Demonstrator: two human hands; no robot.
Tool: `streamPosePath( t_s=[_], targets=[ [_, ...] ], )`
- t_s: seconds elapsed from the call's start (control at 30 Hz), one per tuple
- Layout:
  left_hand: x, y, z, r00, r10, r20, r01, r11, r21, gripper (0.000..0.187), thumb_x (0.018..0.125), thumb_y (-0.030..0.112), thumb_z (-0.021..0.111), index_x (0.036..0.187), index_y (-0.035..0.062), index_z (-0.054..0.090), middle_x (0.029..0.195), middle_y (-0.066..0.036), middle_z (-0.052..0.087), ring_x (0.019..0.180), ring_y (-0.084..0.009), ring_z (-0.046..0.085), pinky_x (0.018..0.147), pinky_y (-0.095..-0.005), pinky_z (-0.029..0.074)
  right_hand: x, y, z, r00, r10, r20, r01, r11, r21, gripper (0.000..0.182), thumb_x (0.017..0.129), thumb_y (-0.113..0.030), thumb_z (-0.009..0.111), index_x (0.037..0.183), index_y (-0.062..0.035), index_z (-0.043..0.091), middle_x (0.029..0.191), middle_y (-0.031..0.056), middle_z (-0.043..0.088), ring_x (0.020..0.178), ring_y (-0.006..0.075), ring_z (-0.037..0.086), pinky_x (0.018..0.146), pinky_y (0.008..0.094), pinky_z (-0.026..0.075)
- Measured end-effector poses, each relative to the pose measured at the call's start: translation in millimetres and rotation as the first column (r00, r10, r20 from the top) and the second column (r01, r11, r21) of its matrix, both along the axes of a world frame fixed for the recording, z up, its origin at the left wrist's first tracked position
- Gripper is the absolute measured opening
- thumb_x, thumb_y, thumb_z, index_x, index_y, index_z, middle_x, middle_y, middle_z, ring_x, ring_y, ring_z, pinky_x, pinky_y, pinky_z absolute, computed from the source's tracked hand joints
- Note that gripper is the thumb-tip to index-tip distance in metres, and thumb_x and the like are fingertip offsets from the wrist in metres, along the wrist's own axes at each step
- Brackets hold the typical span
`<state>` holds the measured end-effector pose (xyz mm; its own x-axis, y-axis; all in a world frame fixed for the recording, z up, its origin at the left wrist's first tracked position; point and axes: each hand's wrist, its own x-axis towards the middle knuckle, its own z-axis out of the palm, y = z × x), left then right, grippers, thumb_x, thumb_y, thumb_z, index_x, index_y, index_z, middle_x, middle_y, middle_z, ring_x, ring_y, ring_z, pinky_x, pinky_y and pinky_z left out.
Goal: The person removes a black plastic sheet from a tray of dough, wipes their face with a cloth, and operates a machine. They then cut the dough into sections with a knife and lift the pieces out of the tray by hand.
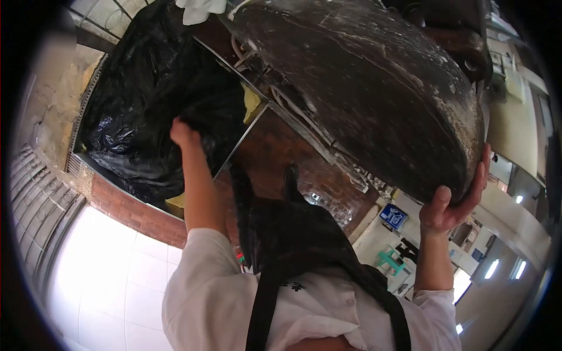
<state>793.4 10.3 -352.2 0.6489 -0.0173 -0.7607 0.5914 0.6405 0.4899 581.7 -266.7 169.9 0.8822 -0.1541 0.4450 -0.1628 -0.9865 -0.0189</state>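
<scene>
Premises: apparently a working kitchen or workshop; exact trade cannot be determined. Indicators: black apron (298,231), wet red-brown floor (266,143), white tiles (105,263), 2 adjacent strip lights (492,269), blue crate (393,216), green stool (390,260).

The black plastic sheet (129,134) looks glossy and crinkled; the dark rounded slab (363,88) is rough, scuffed and mostly matt. Metal edging (243,132) shines dully. Reddish-brown tiles (266,143) carry a sheen, white tiles (99,257) look smooth, and the shirt (316,307) is matt cloth.
</scene>
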Motion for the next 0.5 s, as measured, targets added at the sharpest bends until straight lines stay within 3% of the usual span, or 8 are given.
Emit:
streamPosePath(
  t_s=[0.1, 0.13, 0.2, 0.23, 0.3, 0.33, 0.43, 0.5],
  targets=[
    [-18, 13, 43, 0.997, 0.024, -0.068, -0.008, 0.972, 0.234, 0.032, 0.096, 0.02, 0.051, 0.113, -0.0057, 0.063, 0.111, -0.021, 0.066, 0.102, -0.0271, 0.064, 0.09, -0.0418, 0.051, -1, -2, 3, 1.0, 0.021, -0.022, -0.022, 0.999, -0.025, 0.058, 0.095, -0.029, 0.053, 0.142, 0.0007, 0.037, 0.146, 0.0305, 0.038, 0.136, 0.0416, 0.038, 0.114, 0.0522, 0.025],
    [-32, 15, 49, 0.985, -0.15, 0.088, 0.095, 0.887, 0.452, 0.033, 0.096, 0.02, 0.052, 0.114, -0.0058, 0.062, 0.112, -0.02, 0.066, 0.104, -0.0285, 0.064, 0.091, -0.0419, 0.051, -3, -1, 3, 0.999, 0.021, -0.025, -0.021, 1.0, -0.015, 0.059, 0.094, -0.029, 0.055, 0.142, 0.0007, 0.038, 0.146, 0.0305, 0.039, 0.136, 0.0417, 0.039, 0.114, 0.0518, 0.026],
    [-51, 10, 58, 0.803, -0.537, 0.259, 0.107, 0.558, 0.823, 0.035, 0.095, 0.02, 0.055, 0.117, -0.0062, 0.061, 0.114, -0.018, 0.066, 0.107, -0.0313, 0.062, 0.093, -0.0421, 0.05, -3, -5, 4, 0.999, 0.032, -0.015, -0.032, 0.999, -0.002, 0.06, 0.092, -0.03, 0.059, 0.14, 0.0006, 0.039, 0.144, 0.0307, 0.041, 0.135, 0.042, 0.04, 0.114, 0.051, 0.028],
    [-51, 12, 56, 0.765, -0.577, 0.287, 0.115, 0.56, 0.82, 0.037, 0.096, 0.023, 0.053, 0.119, -0.0049, 0.061, 0.111, -0.017, 0.066, 0.106, -0.0327, 0.062, 0.093, -0.0412, 0.05, 0, -4, 4, 0.999, 0.045, 0.018, -0.045, 0.999, 0.019, 0.058, 0.089, -0.024, 0.062, 0.138, 0.0016, 0.043, 0.144, 0.0297, 0.042, 0.135, 0.0419, 0.041, 0.114, 0.0505, 0.028],
    [-38, 8, 56, 0.955, -0.24, 0.176, 0.182, 0.938, 0.294, 0.035, 0.096, 0.023, 0.051, 0.118, -0.0022, 0.062, 0.11, -0.018, 0.066, 0.104, -0.0321, 0.063, 0.092, -0.0407, 0.05, 1, -5, 5, 0.997, 0.07, 0.031, -0.07, 0.997, 0.023, 0.057, 0.088, -0.022, 0.063, 0.137, 0.002, 0.046, 0.143, 0.0291, 0.044, 0.135, 0.042, 0.041, 0.114, 0.0506, 0.028],
    [-32, 5, 67, 0.993, -0.114, 0.03, 0.115, 0.993, -0.026, 0.034, 0.097, 0.023, 0.05, 0.117, -0.0009, 0.062, 0.11, -0.018, 0.066, 0.103, -0.0319, 0.063, 0.092, -0.0405, 0.05, 0, -5, 5, 0.996, 0.079, 0.036, -0.08, 0.996, 0.027, 0.056, 0.088, -0.021, 0.063, 0.136, 0.0021, 0.047, 0.143, 0.0288, 0.044, 0.134, 0.042, 0.042, 0.114, 0.0507, 0.028],
    [-29, -36, 118, 0.974, -0.214, -0.068, 0.221, 0.969, 0.112, 0.032, 0.096, 0.022, 0.044, 0.114, 0.0034, 0.063, 0.108, -0.017, 0.066, 0.099, -0.0312, 0.063, 0.09, -0.0414, 0.051, -1, -2, 4, 0.994, 0.082, 0.072, -0.084, 0.996, 0.033, 0.055, 0.085, -0.02, 0.066, 0.134, 0.0008, 0.051, 0.142, 0.0234, 0.048, 0.132, 0.0401, 0.044, 0.112, 0.0491, 0.031],
    [-36, -37, 151, 0.98, -0.2, 0.0, 0.199, 0.974, 0.109, 0.033, 0.096, 0.021, 0.043, 0.115, 0.0017, 0.062, 0.11, -0.015, 0.066, 0.1, -0.031, 0.064, 0.091, -0.0426, 0.052, 1, -4, 6, 0.991, 0.098, 0.095, -0.102, 0.994, 0.035, 0.054, 0.083, -0.018, 0.068, 0.131, -0.0004, 0.054, 0.141, 0.0202, 0.049, 0.132, 0.0393, 0.045, 0.111, 0.0474, 0.033]
  ],
)
